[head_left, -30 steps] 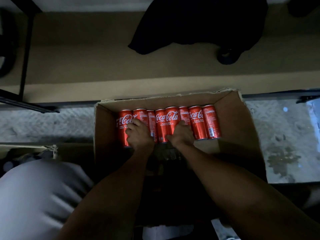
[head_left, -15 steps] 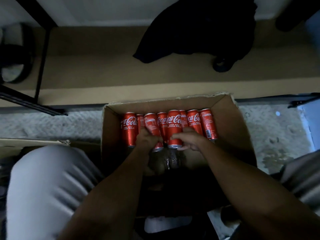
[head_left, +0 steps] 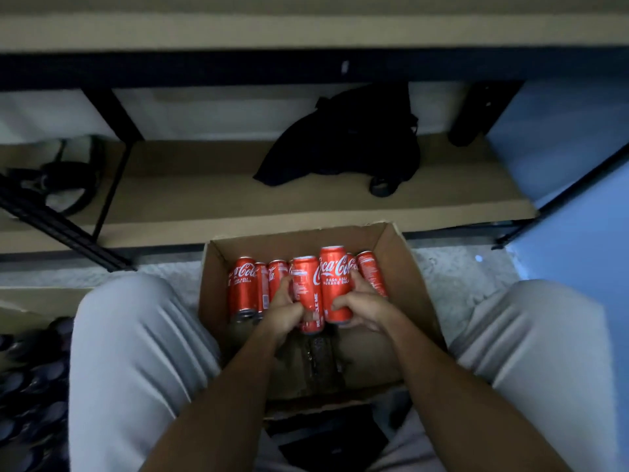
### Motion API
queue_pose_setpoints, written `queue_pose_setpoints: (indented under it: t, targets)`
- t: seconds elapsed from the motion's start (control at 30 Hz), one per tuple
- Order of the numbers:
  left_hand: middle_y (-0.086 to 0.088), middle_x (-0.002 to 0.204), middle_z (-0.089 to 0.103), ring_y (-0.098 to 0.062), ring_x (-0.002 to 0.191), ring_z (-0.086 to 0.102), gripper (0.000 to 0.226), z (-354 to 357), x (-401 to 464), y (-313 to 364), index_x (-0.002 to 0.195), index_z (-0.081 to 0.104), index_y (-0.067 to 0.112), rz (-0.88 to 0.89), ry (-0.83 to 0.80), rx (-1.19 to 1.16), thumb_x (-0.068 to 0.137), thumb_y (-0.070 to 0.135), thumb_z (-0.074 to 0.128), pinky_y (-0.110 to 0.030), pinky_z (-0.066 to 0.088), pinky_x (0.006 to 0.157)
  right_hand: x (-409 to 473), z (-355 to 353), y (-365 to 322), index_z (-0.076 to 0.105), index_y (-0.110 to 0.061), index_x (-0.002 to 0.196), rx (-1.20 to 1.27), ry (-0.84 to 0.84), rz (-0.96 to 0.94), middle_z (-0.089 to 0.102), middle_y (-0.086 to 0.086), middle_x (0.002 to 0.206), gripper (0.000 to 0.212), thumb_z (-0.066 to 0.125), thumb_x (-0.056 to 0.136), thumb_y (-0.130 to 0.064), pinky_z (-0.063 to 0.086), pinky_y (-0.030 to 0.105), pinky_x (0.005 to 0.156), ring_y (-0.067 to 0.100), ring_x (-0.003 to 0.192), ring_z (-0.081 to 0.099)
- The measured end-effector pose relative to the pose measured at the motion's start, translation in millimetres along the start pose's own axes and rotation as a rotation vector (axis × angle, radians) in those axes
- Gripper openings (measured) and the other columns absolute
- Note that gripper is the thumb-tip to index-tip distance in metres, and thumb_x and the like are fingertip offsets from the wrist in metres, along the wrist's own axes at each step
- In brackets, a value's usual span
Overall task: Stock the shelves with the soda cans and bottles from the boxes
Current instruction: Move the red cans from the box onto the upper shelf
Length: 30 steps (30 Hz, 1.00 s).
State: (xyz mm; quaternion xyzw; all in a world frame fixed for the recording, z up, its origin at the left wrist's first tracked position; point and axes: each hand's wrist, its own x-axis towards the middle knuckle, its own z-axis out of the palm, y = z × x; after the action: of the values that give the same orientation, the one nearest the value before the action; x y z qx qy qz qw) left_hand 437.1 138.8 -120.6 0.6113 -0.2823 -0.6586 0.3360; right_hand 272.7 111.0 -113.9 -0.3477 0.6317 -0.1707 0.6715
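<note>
Half a second earlier both hands were still working at the row of cans lying in the box; now two cans stand proud of that row, lifted toward the camera. The left hand (head_left: pixel 284 310) grips a slim red aluminium soda can (head_left: pixel 306 294) showing its small-print side, fingers curled round its lower half. The right hand (head_left: pixel 362 306) holds a second red soda can with the white script logo (head_left: pixel 335 284), fingers wrapped across its front near the base. The two cans touch side by side at the centre of the frame, their tops tilted away from the person.

The remaining red cans (head_left: pixel 243 284) lie against the far wall of the open brown cardboard box (head_left: pixel 401 267), some left of the lifted pair and at least one to the right. This likely means the pick is done and the carry to the shelf comes next.

The camera has also tipped up: the lower tan wooden shelf board (head_left: pixel 190 192) in its black metal frame now fills the upper half of the frame, just beyond the box. A crumpled black cloth item (head_left: pixel 343 141) lies on it at upper centre. Both forearms reach forward from the bottom edge, between the person's grey-clad knees (head_left: pixel 136 352), converging on the cans.
</note>
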Motion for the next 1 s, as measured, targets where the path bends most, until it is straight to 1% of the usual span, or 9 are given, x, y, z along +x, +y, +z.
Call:
queue_pose_setpoints:
  t: [0.13,0.27,0.33,0.47,0.63,0.73,0.83,0.93,1.0]
  targets:
    - [-0.010,0.114,0.067,-0.029,0.107,0.064,0.090,4.5,-27.7,-7.6,0.134,0.040,0.029,0.010,-0.056,0.049,0.067,-0.024,0.068,-0.051,0.051,0.095,-31.2,1.6,18.3,0.041,-0.039,0.131,0.066,0.034,-0.002,0.062,-0.001,0.123,0.069,0.076,0.077,-0.014,0.052,0.065,0.083,0.029,0.106,0.063]
    - [-0.007,0.117,0.066,-0.026,0.108,0.064,0.087,7.0,-48.5,-9.2,0.140,0.040,0.029,0.026,-0.065,0.073,0.072,-0.014,0.071,-0.050,0.050,0.098,-56.8,6.2,24.8,0.045,-0.036,0.129,0.076,0.050,-0.047,0.064,-0.003,0.119,0.062,0.080,0.079,-0.028,0.052,0.058,0.083,0.023,0.102,0.064]
    - [-0.004,0.119,0.065,-0.024,0.109,0.063,0.078,8.8,-59.7,-6.9,0.141,0.039,0.029,0.043,-0.060,0.038,0.078,-0.005,0.072,-0.048,0.049,0.098,-66.3,8.3,23.1,0.047,-0.032,0.130,0.094,0.045,-0.085,0.066,-0.002,0.117,0.061,0.080,0.079,-0.027,0.053,0.055,0.087,0.022,0.101,0.066]
    - [-0.004,0.118,0.065,-0.020,0.103,0.065,0.063,10.5,-76.7,1.4,0.138,0.045,0.020,0.110,-0.022,0.027,0.083,0.001,0.071,-0.035,0.053,0.082,-80.4,8.5,16.4,0.049,-0.029,0.131,0.089,0.033,-0.157,0.067,0.000,0.119,0.070,0.085,0.071,-0.030,0.053,0.051,0.092,0.022,0.103,0.067]
    - [-0.006,0.122,0.064,-0.021,0.106,0.064,0.065,1.2,-84.1,12.7,0.133,0.046,0.020,0.148,0.007,0.051,0.078,0.008,0.078,-0.035,0.052,0.085,-88.4,7.5,2.5,0.053,-0.028,0.118,0.038,0.037,-0.262,0.067,-0.002,0.113,0.053,0.084,0.075,-0.021,0.052,0.043,0.095,0.017,0.100,0.066]
    - [-0.007,0.120,0.067,-0.020,0.102,0.067,0.065,-3.2,-78.7,23.2,0.127,0.054,0.015,0.154,0.022,0.079,0.070,0.011,0.085,-0.037,0.054,0.086,-83.9,6.4,-6.9,0.056,-0.026,0.116,0.057,0.038,-0.283,0.069,0.001,0.113,0.055,0.087,0.070,-0.021,0.053,0.047,0.095,0.020,0.100,0.068]
    - [-0.006,0.112,0.069,-0.017,0.094,0.068,0.056,-3.9,-73.3,36.0,0.121,0.057,0.015,0.157,0.031,0.114,0.071,0.008,0.083,-0.027,0.054,0.072,-72.8,3.2,-12.8,0.059,-0.019,0.121,0.131,0.021,-0.274,0.071,0.004,0.113,0.058,0.086,0.070,-0.016,0.053,0.052,0.094,0.023,0.101,0.070]
    - [-0.001,0.107,0.068,-0.014,0.091,0.067,0.055,-2.5,-61.1,45.7,0.114,0.055,0.021,0.143,0.051,0.148,0.070,0.013,0.086,-0.027,0.054,0.071,-57.5,-2.3,-21.5,0.059,-0.014,0.125,0.171,0.034,-0.277,0.071,0.007,0.114,0.062,0.086,0.070,-0.010,0.053,0.053,0.095,0.025,0.102,0.070]
    - [0.004,0.104,0.066,-0.012,0.091,0.066,0.062,-0.8,-47.4,50.2,0.120,0.052,0.021,0.120,0.063,0.152,0.069,0.015,0.086,-0.027,0.053,0.072,-47.3,-7.0,-28.9,0.059,-0.017,0.125,0.156,0.049,-0.262,0.072,0.005,0.114,0.063,0.087,0.069,-0.013,0.054,0.050,0.093,0.022,0.102,0.070]
